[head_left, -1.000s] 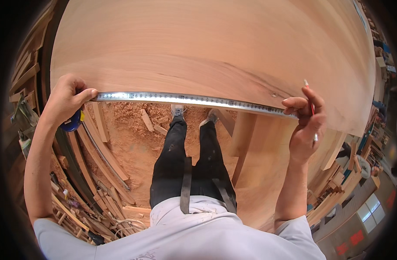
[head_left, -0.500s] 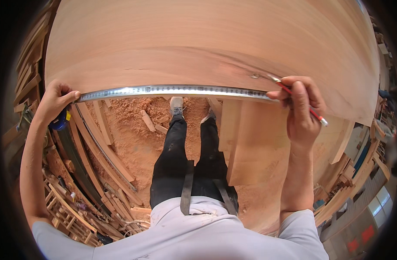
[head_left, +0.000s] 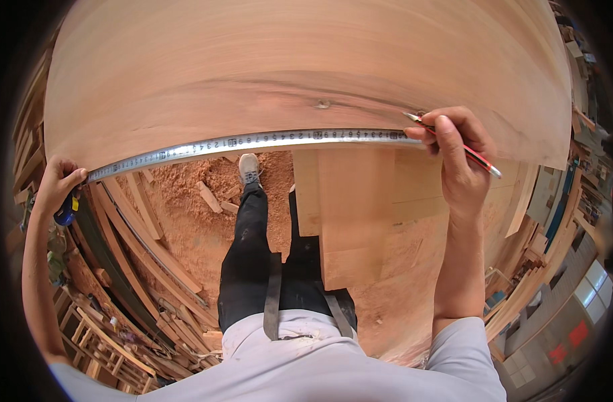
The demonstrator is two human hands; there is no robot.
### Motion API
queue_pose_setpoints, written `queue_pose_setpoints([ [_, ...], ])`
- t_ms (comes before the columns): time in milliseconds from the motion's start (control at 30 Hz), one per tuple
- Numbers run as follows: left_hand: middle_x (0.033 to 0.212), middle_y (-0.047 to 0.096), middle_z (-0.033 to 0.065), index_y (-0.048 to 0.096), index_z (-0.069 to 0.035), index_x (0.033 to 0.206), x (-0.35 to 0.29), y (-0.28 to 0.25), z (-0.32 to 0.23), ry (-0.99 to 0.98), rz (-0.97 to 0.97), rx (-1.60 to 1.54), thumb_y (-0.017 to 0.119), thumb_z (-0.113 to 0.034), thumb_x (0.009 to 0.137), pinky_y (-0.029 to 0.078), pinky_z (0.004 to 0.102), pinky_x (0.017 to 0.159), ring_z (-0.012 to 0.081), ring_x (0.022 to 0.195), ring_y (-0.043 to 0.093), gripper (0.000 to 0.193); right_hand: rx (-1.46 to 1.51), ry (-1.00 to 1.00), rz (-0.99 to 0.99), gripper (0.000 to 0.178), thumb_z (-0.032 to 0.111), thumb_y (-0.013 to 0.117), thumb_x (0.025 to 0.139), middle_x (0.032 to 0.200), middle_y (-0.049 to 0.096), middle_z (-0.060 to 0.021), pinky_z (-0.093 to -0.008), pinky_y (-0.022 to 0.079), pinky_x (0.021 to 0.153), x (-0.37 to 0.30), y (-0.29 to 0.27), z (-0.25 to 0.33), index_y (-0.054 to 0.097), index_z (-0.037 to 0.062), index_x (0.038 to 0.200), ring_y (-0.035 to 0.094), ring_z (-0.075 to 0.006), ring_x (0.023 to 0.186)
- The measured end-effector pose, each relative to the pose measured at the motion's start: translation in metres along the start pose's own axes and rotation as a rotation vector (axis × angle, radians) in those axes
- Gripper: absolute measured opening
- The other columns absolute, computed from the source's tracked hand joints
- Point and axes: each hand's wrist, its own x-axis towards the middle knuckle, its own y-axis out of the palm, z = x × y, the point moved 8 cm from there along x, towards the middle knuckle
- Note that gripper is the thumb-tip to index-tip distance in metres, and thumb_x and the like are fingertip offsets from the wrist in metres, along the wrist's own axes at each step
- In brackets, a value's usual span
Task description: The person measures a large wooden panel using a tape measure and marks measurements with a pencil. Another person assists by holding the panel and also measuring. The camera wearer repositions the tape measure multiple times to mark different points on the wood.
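Observation:
A steel tape measure blade [head_left: 253,140] stretches along the near edge of a large wooden board [head_left: 286,53]. My left hand [head_left: 56,184] is closed on the tape measure at the board's left corner, with its blue and yellow case [head_left: 66,210] hanging below the fingers. In my right hand [head_left: 464,167] is a red and black pencil [head_left: 479,161], its pale tip pointing left over the board. The right fingertips also meet the tape's right end and hide it. A small dark knot [head_left: 322,104] shows in the board's grain.
Below the board stand pale wooden panels [head_left: 353,214], right of my legs. Sawdust and wood offcuts [head_left: 210,197] cover the floor. Long timber strips [head_left: 135,234] lie at the left, near a slatted wooden frame [head_left: 112,342]. More stacked timber [head_left: 530,288] is at the right.
My left hand and the tape case have moved left and slightly nearer, drawing out more blade. The right hand keeps the pencil near the tape's right end. The view has shifted right along the board.

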Motion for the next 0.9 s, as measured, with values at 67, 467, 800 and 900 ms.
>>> queue_pose_setpoints([
  [67, 0.056, 0.055, 0.0007, 0.06, 0.001, 0.067, 0.002, 0.0, 0.0, 0.0, 0.071, 0.021, 0.073, -0.024, 0.091, 0.043, 0.0239, 0.042, 0.0081, 0.046, 0.054, 0.037, -0.033, 0.033, 0.046, 0.014, 0.01, 0.06, 0.1, 0.087, 0.07, -0.0049, -0.0213, 0.049, 0.067, -0.001, -0.001, -0.007, 0.067, -0.0017, 0.096, 0.065, -0.0075, 0.079],
  [467, 0.056, 0.055, 0.0013, 0.058, 0.0, 0.069, 0.001, -0.004, 0.007, -0.016, 0.068, 0.005, 0.074, -0.031, 0.091, 0.044, 0.0243, 0.043, 0.0087, 0.047, 0.056, 0.041, -0.086, 0.008, 0.107, 0.012, 0.009, 0.065, 0.096, 0.074, 0.063, 0.0006, -0.02, 0.037, 0.056, -0.007, -0.01, -0.029, 0.068, -0.0012, 0.089, 0.051, -0.0032, 0.066],
  [800, 0.058, 0.057, 0.001, 0.057, -0.002, 0.072, 0.002, -0.007, 0.013, -0.054, 0.085, -0.005, 0.076, -0.032, 0.09, 0.046, 0.0239, 0.045, 0.0091, 0.049, 0.057, 0.04, -0.103, 0.003, 0.062, 0.018, 0.012, 0.066, 0.095, 0.065, 0.058, 0.0022, -0.0214, 0.035, 0.052, -0.004, -0.012, -0.032, 0.066, -0.0015, 0.084, 0.046, -0.0029, 0.058],
  [900, 0.058, 0.057, 0.0012, 0.057, -0.002, 0.072, 0.001, -0.007, 0.012, -0.073, 0.109, -0.001, 0.076, -0.032, 0.09, 0.046, 0.0238, 0.045, 0.0092, 0.049, 0.058, 0.039, -0.173, 0.009, 0.08, 0.018, 0.012, 0.066, 0.095, 0.064, 0.057, 0.002, -0.0215, 0.035, 0.051, -0.005, -0.012, -0.029, 0.066, -0.0017, 0.084, 0.046, -0.0033, 0.057],
])
